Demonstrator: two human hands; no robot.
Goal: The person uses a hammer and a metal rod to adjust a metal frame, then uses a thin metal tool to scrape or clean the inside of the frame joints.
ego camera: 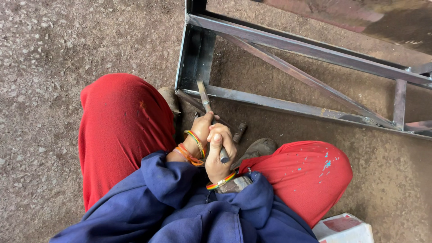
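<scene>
Down on the dirt floor (54, 67), between red-trousered knees, gripping a stiff, heavy-looking chisel (204, 100) with left hand (201, 130) fingers clamped mid-shaft, tip touching the steel frame (288, 105), right hand (219, 150) fingers wrapped tight around a hammer handle (223, 155).

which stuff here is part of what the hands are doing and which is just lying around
In use:
left hand holding the chisel
right hand gripping the hammer
steel frame at the chisel's tip

Lying about:
white and red box by the knee
metal sheet beyond the frame
</scene>
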